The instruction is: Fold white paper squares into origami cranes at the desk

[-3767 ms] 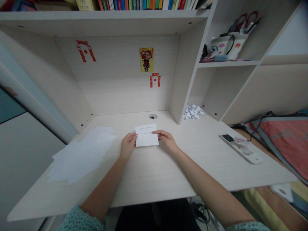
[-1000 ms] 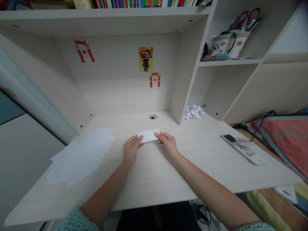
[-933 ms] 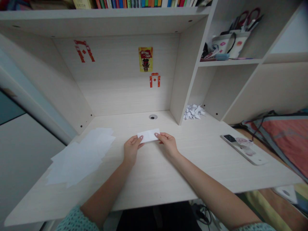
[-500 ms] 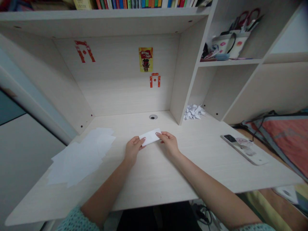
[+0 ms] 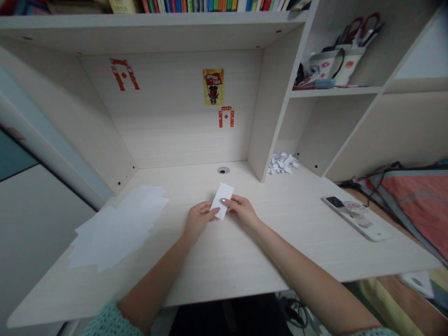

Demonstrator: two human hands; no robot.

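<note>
A small white rectangle of paper (image 5: 223, 192), seemingly folded, is held just above the middle of the desk (image 5: 224, 266), its long side slanting away from me. My left hand (image 5: 199, 219) pinches its lower left edge, thumb on top and fingers behind. From the other side my right hand (image 5: 242, 209) grips the right edge, its thumb lying across the paper's face. The fingers behind the paper are partly hidden. To the left of my hands lies a spread of white paper sheets (image 5: 122, 224), overlapping one another.
A heap of torn paper scraps (image 5: 283, 163) sits in the lower right cubby. On the right of the desk lies a phone (image 5: 355, 217). Cups (image 5: 345, 63) with scissors and pens stand on a shelf above. A round cable hole (image 5: 223, 170) is near the back panel.
The paper has turned from lying sideways to standing lengthwise, pointing away from me. My hands have come closer together, and the right thumb has slid onto the paper's middle.
</note>
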